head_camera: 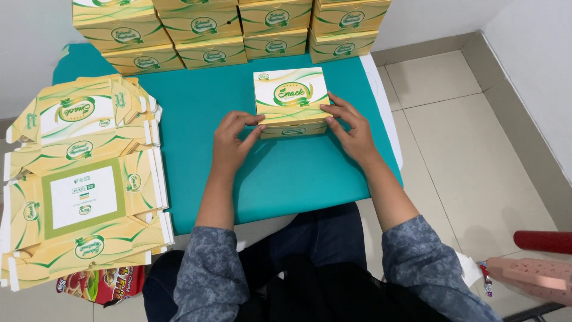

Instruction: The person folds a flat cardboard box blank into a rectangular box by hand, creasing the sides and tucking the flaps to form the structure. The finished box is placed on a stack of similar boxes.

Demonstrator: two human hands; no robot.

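Grey sleeves [208, 274] come up from the lap to the teal counter [286, 179]. The left hand [233, 140] pinches the near-left corner of a closed yellow box [291, 101], a narrow grip; the right hand [351, 128] presses its near-right edge. Beyond the grip stand stacked boxes [238, 30]; left of it lie flat cartons [83, 179].

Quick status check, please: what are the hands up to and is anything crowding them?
Left hand and right hand both gripping folded yellow box. Box sits on teal mat. Flat cartons lie left, clear of hands.
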